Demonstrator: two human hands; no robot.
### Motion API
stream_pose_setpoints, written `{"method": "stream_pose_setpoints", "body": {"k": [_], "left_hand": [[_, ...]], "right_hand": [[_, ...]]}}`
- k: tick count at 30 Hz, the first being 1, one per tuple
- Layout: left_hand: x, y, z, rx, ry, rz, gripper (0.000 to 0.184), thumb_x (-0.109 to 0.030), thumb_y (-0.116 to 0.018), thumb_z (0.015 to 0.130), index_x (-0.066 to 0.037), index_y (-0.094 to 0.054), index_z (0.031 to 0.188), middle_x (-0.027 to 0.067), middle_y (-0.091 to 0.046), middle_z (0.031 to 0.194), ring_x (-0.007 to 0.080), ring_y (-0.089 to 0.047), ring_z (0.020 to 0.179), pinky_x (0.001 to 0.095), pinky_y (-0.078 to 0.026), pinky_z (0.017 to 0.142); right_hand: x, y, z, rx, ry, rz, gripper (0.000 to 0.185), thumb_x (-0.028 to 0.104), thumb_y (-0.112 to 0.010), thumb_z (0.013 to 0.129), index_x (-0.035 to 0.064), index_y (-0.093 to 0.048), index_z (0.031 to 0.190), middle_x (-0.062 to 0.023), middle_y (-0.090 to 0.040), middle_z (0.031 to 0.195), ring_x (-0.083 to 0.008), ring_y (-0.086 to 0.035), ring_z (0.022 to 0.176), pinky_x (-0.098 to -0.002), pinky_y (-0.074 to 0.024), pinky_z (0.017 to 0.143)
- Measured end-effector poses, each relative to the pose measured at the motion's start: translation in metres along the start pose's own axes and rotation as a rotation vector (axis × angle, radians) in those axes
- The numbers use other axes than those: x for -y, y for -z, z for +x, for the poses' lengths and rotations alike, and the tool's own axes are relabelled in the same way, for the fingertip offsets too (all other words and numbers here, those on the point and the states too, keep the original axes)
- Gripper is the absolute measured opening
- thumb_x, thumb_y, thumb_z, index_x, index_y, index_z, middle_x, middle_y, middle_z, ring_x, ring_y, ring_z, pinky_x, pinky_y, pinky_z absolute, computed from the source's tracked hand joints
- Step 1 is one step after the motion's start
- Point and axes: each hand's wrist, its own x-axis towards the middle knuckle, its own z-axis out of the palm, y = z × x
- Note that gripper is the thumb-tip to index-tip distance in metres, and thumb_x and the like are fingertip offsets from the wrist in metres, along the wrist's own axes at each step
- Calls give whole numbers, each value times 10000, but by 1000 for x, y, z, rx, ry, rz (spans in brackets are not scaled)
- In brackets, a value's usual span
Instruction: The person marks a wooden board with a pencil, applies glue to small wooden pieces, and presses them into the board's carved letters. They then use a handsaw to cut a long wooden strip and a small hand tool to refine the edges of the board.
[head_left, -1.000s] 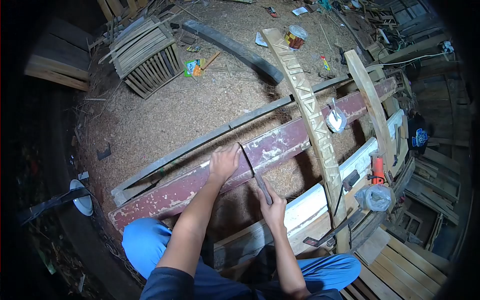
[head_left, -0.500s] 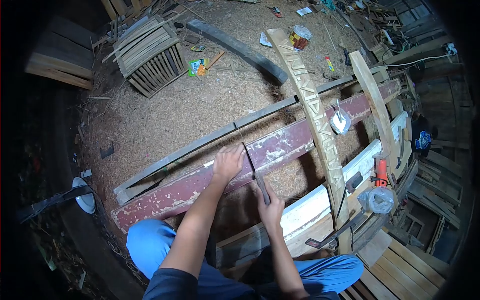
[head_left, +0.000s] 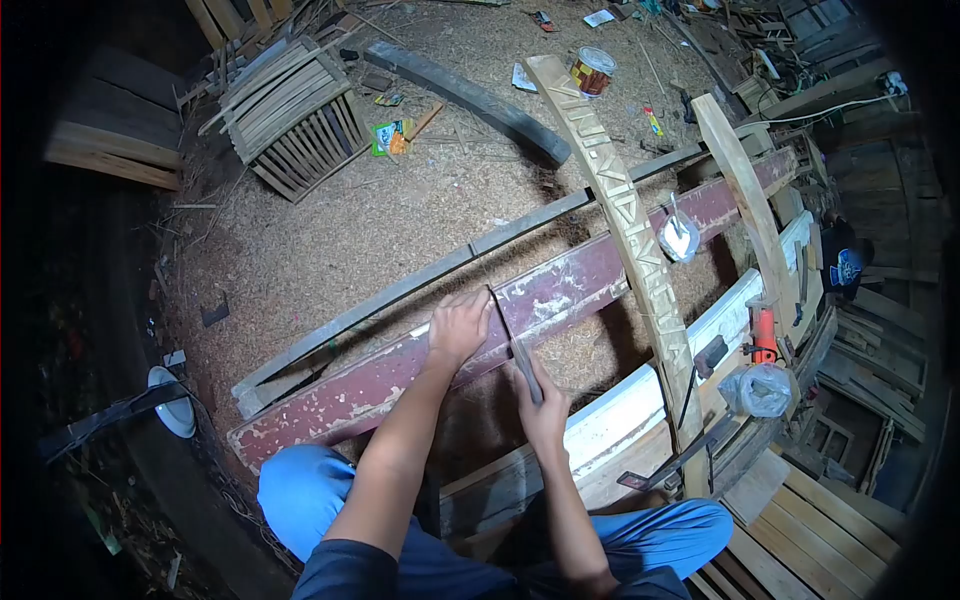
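A long red plank (head_left: 575,280) with flaking paint runs diagonally in front of me. Lying on it, fingers flat toward its far edge, my left hand (head_left: 460,325) presses down just left of a dark blade. My right hand (head_left: 543,405) is closed around the greyish handle of this long-bladed hand tool (head_left: 503,318), at the plank's near side. The blade crosses the plank and appears almost edge-on, so I cannot tell whether it is a saw or a knife.
A carved wooden beam (head_left: 622,205) and a plain curved board (head_left: 738,175) cross the plank at right. A bag with white contents (head_left: 679,240), an orange power tool (head_left: 764,335) and a clear plastic bag (head_left: 757,390) are nearby. A slatted crate (head_left: 295,115) stands on the shavings-covered floor.
The view has shifted slightly. Both hands keep almost the same places on the plank and tool, and the blade lies at the same spot.
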Motion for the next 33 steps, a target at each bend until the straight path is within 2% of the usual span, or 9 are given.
{"method": "stream_pose_setpoints", "body": {"k": [3, 7, 9, 16, 23, 25, 27, 28, 33], "left_hand": [[-6, 9, 2, 67, 40, -32, 231, -248, -576, 1015, -43, -636, 1105, 161, -751, 1030, 319, -722, 966, 447, -532, 893], [-1, 5, 0, 64, 26, 1, 239, -246, -575, 1017, -41, -638, 1123, 165, -755, 1062, 315, -725, 994, 441, -534, 910], [2, -1, -2, 18, 0, -6, 251, -247, -572, 1021, -42, -642, 1148, 166, -757, 1087, 312, -725, 1018, 438, -534, 925], [-4, 4, 3, 53, 89, 23, 211, -268, -551, 1040, -66, -583, 988, 141, -716, 896, 330, -705, 857, 451, -520, 845], [-7, 3, 2, 69, 38, 35, 189, -261, -542, 1023, -81, -592, 1053, 125, -736, 963, 283, -718, 930, 428, -522, 908], [-4, 0, 1, 12, 4, 23, 218, -270, -550, 1020, -74, -625, 1081, 126, -747, 1006, 265, -715, 975, 415, -518, 926], [-2, -1, 1, -30, -23, 16, 222, -260, -561, 1021, -59, -633, 1084, 132, -744, 1007, 281, -714, 958, 416, -521, 901], [-2, -2, 1, -71, -48, 6, 226, -250, -572, 1023, -45, -642, 1086, 139, -741, 1009, 297, -713, 942, 417, -524, 877], [-4, 2, 1, -31, -39, 11, 203, -226, -592, 1009, -44, -645, 1079, 137, -743, 1035, 286, -714, 950, 412, -528, 877]], "right_hand": [[2, 6, -9, -51, 31, 49, 381, 199, -705, 987, 48, -690, 1336, -339, -697, 1025, -470, -710, 989, -458, -572, 804], [15, -10, 31, 79, -100, -8, 400, 177, -695, 993, -3, -667, 1349, -297, -724, 1123, -392, -741, 1066, -424, -575, 897], [4, -5, 12, -27, 22, 93, 397, 191, -699, 992, -17, -675, 1330, -299, -724, 1123, -379, -744, 1067, -415, -571, 903], [0, 8, 4, 1, -81, 50, 398, 208, -707, 990, -3, -685, 1326, -293, -725, 1137, -364, -738, 1094, -398, -564, 918], [-12, 32, -19, -85, -162, 114, 379, 165, -705, 997, -4, -679, 1335, -255, -737, 1198, -277, -720, 1162, -372, -542, 975], [8, 30, 0, -42, -276, 165, 382, 173, -703, 1001, -3, -678, 1339, -261, -735, 1196, -292, -722, 1165, -367, -541, 978], [9, 21, 11, -71, 11, 93, 379, 181, -700, 1004, -5, -681, 1333, -268, -731, 1192, -315, -730, 1145, -371, -548, 960], [8, 19, 14, 12, -119, 79, 381, 192, -703, 1002, -10, -684, 1324, -280, -721, 1195, -349, -726, 1142, -380, -553, 951], [3, -1, 18, -33, -35, 83, 391, 199, -716, 991, -10, -687, 1320, -292, -710, 1188, -369, -715, 1143, -397, -563, 938]]}}
